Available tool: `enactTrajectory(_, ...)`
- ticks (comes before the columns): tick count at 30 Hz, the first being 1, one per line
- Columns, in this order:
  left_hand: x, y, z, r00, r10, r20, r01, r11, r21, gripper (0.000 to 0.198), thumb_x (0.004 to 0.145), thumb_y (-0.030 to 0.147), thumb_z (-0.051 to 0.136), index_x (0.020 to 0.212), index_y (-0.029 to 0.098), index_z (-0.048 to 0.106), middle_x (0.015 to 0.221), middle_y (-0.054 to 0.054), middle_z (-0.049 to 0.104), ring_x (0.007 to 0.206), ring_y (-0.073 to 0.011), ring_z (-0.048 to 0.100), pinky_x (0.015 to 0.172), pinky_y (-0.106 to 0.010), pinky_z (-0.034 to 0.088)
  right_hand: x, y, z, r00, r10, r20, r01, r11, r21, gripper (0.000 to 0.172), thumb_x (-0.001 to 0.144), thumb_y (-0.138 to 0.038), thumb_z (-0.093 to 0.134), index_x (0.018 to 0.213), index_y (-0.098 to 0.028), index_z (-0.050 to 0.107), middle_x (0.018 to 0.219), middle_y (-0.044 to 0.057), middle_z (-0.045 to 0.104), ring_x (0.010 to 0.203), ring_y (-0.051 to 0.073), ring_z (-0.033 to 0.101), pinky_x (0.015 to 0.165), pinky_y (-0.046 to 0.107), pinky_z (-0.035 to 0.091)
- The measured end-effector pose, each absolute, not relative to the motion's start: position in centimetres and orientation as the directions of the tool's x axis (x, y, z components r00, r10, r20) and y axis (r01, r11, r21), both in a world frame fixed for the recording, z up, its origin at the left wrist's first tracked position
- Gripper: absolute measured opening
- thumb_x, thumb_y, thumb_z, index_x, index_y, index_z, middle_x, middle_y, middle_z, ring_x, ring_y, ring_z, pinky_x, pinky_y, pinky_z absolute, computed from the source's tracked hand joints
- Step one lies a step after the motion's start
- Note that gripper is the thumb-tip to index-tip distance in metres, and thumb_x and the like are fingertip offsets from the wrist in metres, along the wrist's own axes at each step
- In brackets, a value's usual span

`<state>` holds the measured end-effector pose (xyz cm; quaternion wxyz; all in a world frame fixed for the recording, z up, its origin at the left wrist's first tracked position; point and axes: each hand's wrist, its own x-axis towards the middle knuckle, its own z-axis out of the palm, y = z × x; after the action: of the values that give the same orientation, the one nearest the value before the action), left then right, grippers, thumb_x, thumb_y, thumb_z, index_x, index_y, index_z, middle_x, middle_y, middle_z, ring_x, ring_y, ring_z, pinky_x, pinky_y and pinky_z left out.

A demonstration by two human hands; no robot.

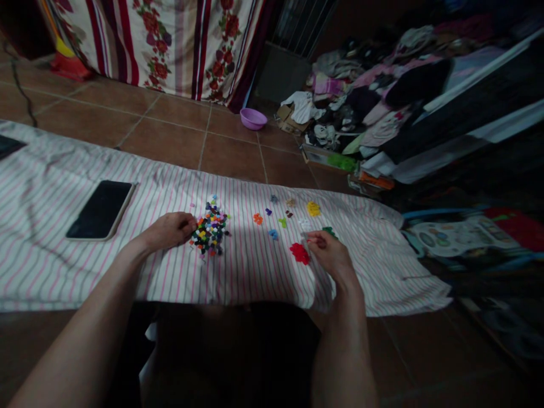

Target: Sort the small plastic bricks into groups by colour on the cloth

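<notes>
A mixed heap of small multicoloured pieces (209,229) lies on a striped cloth (250,277). At the heap's left edge is my left hand (172,229), its fingers curled together against the pieces; whatever they hold is hidden. My right hand (329,252) is closed in a pinch just right of the red pile (300,253) and below the white pieces (304,223); what is between its fingertips is too small to name. Partly behind that hand sit green pieces (328,231). Sorted nearby are yellow (313,208), orange (258,218), blue (272,234) and lime pieces (283,222).
A phone (101,210) lies on the cloth at left, with another dark object (9,146) at the far left edge. Beyond, a purple basin (254,119) stands on the tiled floor. Clothes (361,85) are heaped at the back right.
</notes>
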<state>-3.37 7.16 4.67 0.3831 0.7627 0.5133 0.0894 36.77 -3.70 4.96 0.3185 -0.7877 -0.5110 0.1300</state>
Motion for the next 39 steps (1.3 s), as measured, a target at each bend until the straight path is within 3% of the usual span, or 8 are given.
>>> enactTrajectory(5,-3.4,7.2,4.6,0.461,0.848,-0.261,0.706,-0.172,0.687,0.028,0.081,0.043,0.042,0.075,0.021,0.058,0.058,0.001,0.058,0.054,-0.0127,0.050,0.054,-0.025,0.036,37.0,-4.0,4.8,0.420,0.907,0.013,0.694,-0.312,-0.650,0.009,0.067,-0.023,0.063,0.075,-0.021,0.068,0.073,0.004,0.072,0.065,0.018,0.066,0.067,0.033,0.054)
enactTrajectory(11,-3.5,7.2,4.2,0.460,0.845,-0.273,0.697,-0.153,0.701,0.030,0.080,0.045,0.042,0.073,0.021,0.057,0.057,0.001,0.056,0.053,-0.0126,0.048,0.055,-0.026,0.036,36.7,-4.2,4.7,0.395,0.917,-0.047,0.594,-0.294,-0.749,0.014,0.067,-0.023,0.062,0.078,-0.019,0.070,0.069,0.003,0.071,0.063,0.017,0.065,0.063,0.031,0.054)
enactTrajectory(26,-3.7,7.4,3.7,0.461,0.847,-0.264,0.697,-0.162,0.698,0.030,0.078,0.046,0.041,0.077,0.021,0.058,0.061,0.000,0.058,0.055,-0.0126,0.050,0.055,-0.025,0.037,36.8,-4.7,4.5,0.339,0.931,-0.137,0.615,-0.330,-0.716,0.016,0.068,-0.024,0.063,0.077,-0.018,0.075,0.077,0.005,0.075,0.069,0.019,0.069,0.067,0.031,0.055)
enactTrajectory(32,-3.5,7.3,4.2,0.450,0.845,-0.290,0.721,-0.152,0.676,0.031,0.078,0.046,0.040,0.079,0.020,0.059,0.062,0.000,0.059,0.056,-0.0132,0.051,0.057,-0.026,0.038,37.5,-4.7,4.3,0.370,0.928,-0.045,0.695,-0.309,-0.649,0.022,0.076,-0.028,0.057,0.080,-0.020,0.077,0.083,0.006,0.077,0.076,0.020,0.069,0.074,0.034,0.054)
enactTrajectory(39,-3.6,7.3,3.8,0.465,0.843,-0.272,0.702,-0.164,0.693,0.033,0.080,0.048,0.040,0.078,0.020,0.057,0.059,0.000,0.057,0.055,-0.0129,0.050,0.056,-0.026,0.037,37.2,-3.6,4.6,0.466,0.878,0.110,0.752,-0.328,-0.571,0.031,0.079,-0.040,0.054,0.086,-0.019,0.075,0.076,0.005,0.074,0.063,0.019,0.065,0.065,0.032,0.050)
